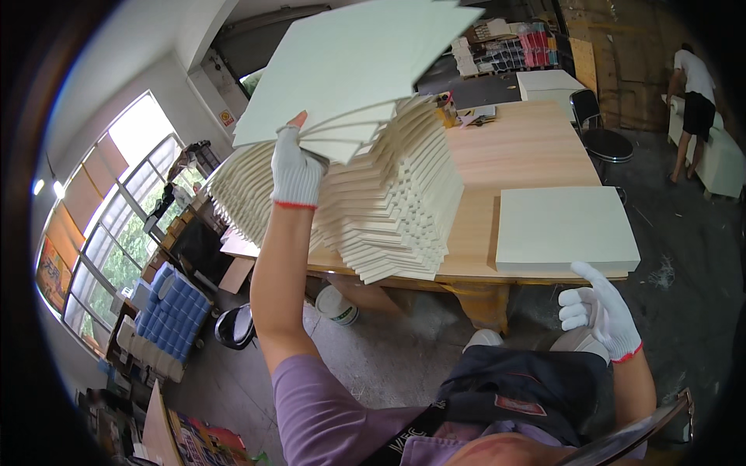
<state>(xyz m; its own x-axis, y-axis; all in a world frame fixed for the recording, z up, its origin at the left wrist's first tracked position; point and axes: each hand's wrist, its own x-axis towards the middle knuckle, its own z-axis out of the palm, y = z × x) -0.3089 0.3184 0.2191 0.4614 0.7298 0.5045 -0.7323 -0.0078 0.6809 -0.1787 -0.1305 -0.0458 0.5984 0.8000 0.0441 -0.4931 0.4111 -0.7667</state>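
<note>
My left hand (295, 170), in a white knit glove with a red cuff and the thumb tip bare, grips the edge of several pale boards (342, 62). The thumb lies on top, and the lower boards fan out at the near corner. These boards are above a tall, uneven pile of cream boards (388, 210), stacked in staggered layers on the wooden table. Beyond the table's front edge, my right hand (602, 314), gloved the same way, holds nothing; its fingers are apart and partly bent. Closest to it is a squared stack of pale boards (567, 227) at the table's right corner.
The wooden table (521, 147) carries papers and small items (475, 116) at its far side. A black chair (602, 136) stands beyond its right edge. Under the table is a white bucket (336, 305). Another person (690, 101) bends over pale goods at far right. Blue bundles (172, 311) stand left.
</note>
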